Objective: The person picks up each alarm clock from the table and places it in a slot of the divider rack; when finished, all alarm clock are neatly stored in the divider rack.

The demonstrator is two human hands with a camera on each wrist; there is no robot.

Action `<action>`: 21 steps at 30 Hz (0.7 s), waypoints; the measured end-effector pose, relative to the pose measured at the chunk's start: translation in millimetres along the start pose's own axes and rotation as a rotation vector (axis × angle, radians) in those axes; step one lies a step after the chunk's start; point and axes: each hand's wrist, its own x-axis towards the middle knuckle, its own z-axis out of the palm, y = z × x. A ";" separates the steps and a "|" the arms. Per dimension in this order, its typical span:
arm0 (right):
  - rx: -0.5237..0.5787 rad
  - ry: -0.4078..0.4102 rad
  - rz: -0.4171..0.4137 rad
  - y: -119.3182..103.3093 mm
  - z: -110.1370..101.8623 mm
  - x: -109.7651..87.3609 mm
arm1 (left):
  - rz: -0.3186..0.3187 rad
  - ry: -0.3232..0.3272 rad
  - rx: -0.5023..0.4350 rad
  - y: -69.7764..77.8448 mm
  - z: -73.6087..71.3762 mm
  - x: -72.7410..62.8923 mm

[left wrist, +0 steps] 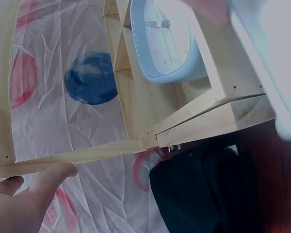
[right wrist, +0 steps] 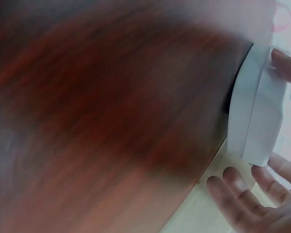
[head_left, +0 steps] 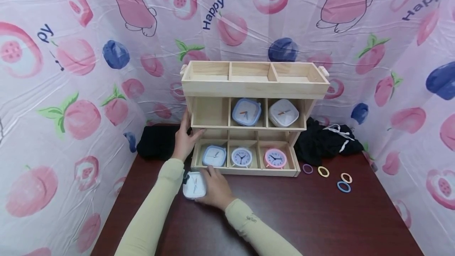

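Note:
In the head view my right hand [head_left: 217, 189] holds a white square alarm clock [head_left: 194, 185] low over the table, in front of the wooden rack's [head_left: 256, 89] left end. The right wrist view has its thumb and fingers at opposite edges of that clock [right wrist: 262, 107]. My left hand [head_left: 184, 144] grips the rack's left side; the left wrist view shows its thumb against the wooden upright [left wrist: 94, 154]. A blue square clock [head_left: 214, 156], a small white round clock [head_left: 241, 157] and a pink round clock [head_left: 275, 158] sit in the bottom row.
In the middle row stand a blue clock [head_left: 246, 112] and a white clock [head_left: 283, 113]. Black cloth [head_left: 158, 142] lies left of the rack and a black drawstring bag [head_left: 320, 141] right of it. Several coloured rings, one purple [head_left: 307, 169], lie on the table [head_left: 320, 216].

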 end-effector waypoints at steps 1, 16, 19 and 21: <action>-0.014 -0.001 -0.006 0.0 -1.2 -1.2 | 0.004 0.000 -0.008 -0.1 0.1 0.1; 0.062 -0.053 -0.066 7.0 -7.2 -31.5 | 0.007 0.013 -0.033 -0.8 1.2 -2.0; 0.044 -0.054 -0.092 10.3 -8.9 -35.8 | 0.010 0.012 -0.032 0.1 0.9 -1.7; 0.032 -0.049 -0.111 12.4 -10.3 -37.8 | 0.011 0.010 -0.033 0.1 0.4 -1.5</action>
